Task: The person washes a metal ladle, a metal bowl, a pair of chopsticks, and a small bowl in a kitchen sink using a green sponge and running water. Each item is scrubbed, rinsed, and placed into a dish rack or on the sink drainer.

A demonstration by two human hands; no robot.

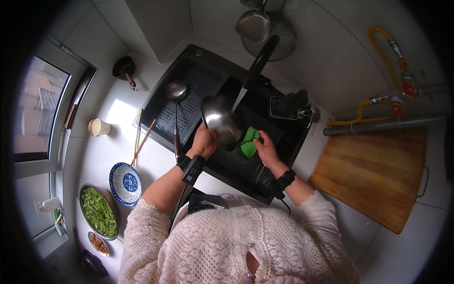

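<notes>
My left hand (204, 142) grips the rim of a shiny stainless steel bowl (220, 124), tilted on its side above the black sink (262, 181). A stream of water (239, 100) falls from the black faucet (261, 60) onto the bowl. Just right of the bowl, my right hand (266, 148) holds a green cloth (250, 142) between thumb and fingers. Cloth and bowl look slightly apart. The bowl's far side is blurred, and my left hand's fingertips are hidden behind its rim.
Left of the bowl, a ladle (176, 93) lies on the perforated drainboard (193, 106). Chopsticks (137, 142), a paper cup (100, 127), a blue-and-white plate (126, 184) and a bowl of chopped green vegetables (97, 211) occupy the left counter. A wooden cutting board (369, 174) stands at right.
</notes>
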